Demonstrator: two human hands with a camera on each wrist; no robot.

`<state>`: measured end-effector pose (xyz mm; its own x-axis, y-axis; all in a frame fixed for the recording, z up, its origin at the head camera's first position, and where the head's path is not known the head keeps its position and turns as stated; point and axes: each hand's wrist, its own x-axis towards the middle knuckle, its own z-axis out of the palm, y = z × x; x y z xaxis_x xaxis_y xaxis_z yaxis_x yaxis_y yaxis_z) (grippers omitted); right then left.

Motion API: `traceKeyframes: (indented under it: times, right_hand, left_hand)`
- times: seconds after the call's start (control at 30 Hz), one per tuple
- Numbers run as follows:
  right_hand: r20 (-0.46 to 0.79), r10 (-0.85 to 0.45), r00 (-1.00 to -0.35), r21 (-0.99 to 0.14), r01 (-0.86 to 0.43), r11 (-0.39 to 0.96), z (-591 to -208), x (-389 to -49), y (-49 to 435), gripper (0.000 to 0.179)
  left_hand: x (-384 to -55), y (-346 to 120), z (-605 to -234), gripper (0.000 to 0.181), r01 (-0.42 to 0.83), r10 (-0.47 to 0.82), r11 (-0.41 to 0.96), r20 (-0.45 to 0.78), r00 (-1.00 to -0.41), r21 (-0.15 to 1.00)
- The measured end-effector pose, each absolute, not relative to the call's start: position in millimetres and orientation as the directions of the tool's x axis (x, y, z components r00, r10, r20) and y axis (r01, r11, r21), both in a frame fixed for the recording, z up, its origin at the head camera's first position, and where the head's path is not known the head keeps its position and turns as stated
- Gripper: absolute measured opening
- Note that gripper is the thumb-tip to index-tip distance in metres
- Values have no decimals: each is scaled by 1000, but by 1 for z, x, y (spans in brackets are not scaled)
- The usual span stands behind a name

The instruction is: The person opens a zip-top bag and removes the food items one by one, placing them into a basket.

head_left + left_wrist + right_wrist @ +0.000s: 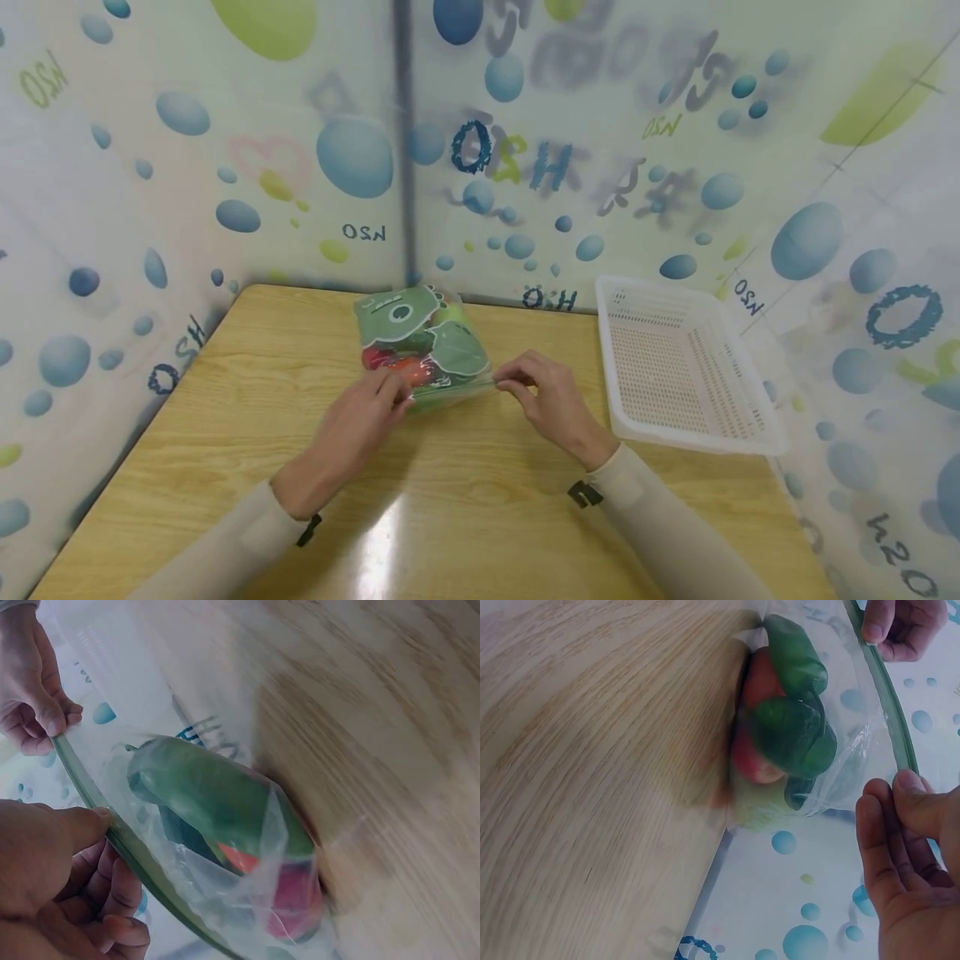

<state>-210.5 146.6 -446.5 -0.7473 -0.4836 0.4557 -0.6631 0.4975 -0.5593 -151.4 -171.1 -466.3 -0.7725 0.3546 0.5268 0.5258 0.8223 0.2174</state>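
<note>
A clear zip bag (457, 350) with a green cartoon print lies on the table, its mouth facing me. Green and red vegetables (795, 735) show through the plastic; a long green one (217, 787) is plain in the left wrist view. My left hand (363, 412) pinches the green zip strip (142, 874) between thumb and fingers, partway along it. At the strip's right end, my right hand (551, 404) pinches the corner with thumb and fingertips. Between the two hands the strip runs fairly straight.
A white perforated plastic basket (678, 367) stands at the table's right side, beyond my right hand. The wooden table (247, 375) meets a curtain (465, 217) printed with blue and green drops along its back edge and sides.
</note>
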Motion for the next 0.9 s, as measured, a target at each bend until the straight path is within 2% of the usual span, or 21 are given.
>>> traceKeyframes:
  times: [0.27, 0.5, 0.9]
  right_hand:
    - [475, -447, -758, -541, -652, 531, -447, -214, 153, 14]
    - [457, -398, -796, -555, -604, 571, -446, -217, 159, 13]
    - [490, -361, -794, -541, -601, 588, -448, -220, 166, 13]
  left_hand:
    - [-147, -190, -468, 18, 491, 320, 839, 518, -793, 233]
    - [-144, -207, -469, 18, 434, 266, 862, 495, -828, 263]
    - [-140, -223, -467, 16, 399, 254, 880, 453, -854, 259]
